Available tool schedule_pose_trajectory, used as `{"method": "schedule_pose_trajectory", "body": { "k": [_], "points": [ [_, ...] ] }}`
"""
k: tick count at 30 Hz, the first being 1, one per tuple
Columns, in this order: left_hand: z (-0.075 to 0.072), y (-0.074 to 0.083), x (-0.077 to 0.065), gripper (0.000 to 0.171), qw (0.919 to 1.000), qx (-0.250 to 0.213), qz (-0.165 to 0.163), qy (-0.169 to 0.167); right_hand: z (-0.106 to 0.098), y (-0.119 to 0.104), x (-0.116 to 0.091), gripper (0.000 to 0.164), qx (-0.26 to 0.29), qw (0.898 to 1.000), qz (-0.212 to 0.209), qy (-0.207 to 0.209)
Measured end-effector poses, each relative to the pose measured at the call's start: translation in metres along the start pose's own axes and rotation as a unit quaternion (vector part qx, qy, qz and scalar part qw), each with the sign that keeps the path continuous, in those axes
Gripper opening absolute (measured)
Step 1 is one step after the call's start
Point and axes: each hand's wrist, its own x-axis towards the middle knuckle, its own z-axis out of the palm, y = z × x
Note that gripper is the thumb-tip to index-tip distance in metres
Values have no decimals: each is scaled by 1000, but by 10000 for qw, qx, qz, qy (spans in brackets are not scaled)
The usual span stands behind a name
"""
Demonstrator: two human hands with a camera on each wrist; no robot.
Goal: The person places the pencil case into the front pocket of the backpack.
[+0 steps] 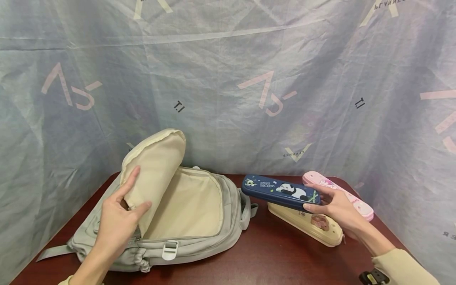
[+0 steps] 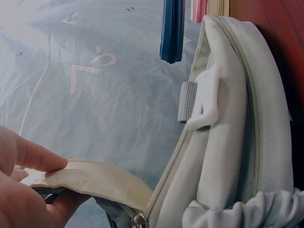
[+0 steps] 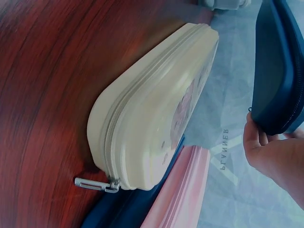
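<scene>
A grey-green backpack (image 1: 199,247) lies on its back at the left, its cream-lined compartment unzipped. My left hand (image 1: 119,215) pinches the edge of its front flap (image 1: 160,162) and holds it raised; in the left wrist view, thumb and fingers sit on either side of the flap's edge (image 2: 95,175). My right hand (image 1: 333,206) grips one end of a dark blue panda pencil case (image 1: 274,190), lifted off the table. Below it is a cream pencil case (image 1: 303,221) with a brown picture. In the right wrist view, the blue case (image 3: 275,71) appears shut.
A pink pencil case (image 1: 356,202) lies behind the cream one. The right wrist view also shows another dark blue item (image 3: 109,211) between them. A patterned grey cloth (image 1: 221,99) hangs behind the reddish-brown table (image 1: 263,253).
</scene>
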Motion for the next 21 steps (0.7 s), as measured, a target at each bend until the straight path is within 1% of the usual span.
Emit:
{"method": "schedule_pose_trajectory", "body": {
  "k": [3, 6, 8, 10, 13, 17, 21],
  "points": [
    [0, 0, 0, 93, 9999, -143, -62, 61, 2, -2, 1, 81, 410, 9988, 152, -208],
    [0, 0, 0, 94, 9996, -233, -92, 111, 4, -4, 3, 80, 792, 9954, 304, -448],
    [0, 1, 0, 94, 9995, -253, -106, 129, 6, -5, 5, 78, 820, 9951, 258, -485],
    [-1, 1, -1, 94, 9994, -286, -120, 148, 7, -6, 7, 77, 811, 9950, 283, -507],
    [-1, 1, -1, 94, 9993, -304, -141, 171, 10, -8, 11, 75, 492, 9980, 152, -366],
    [-1, 1, -2, 94, 9991, -366, -147, 174, 15, -12, 16, 74, 165, 9995, -11, -287],
    [-1, 1, -2, 93, 9988, -450, -147, 160, 19, -15, 21, 74, 238, 9991, 0, -346]
  ]
}}
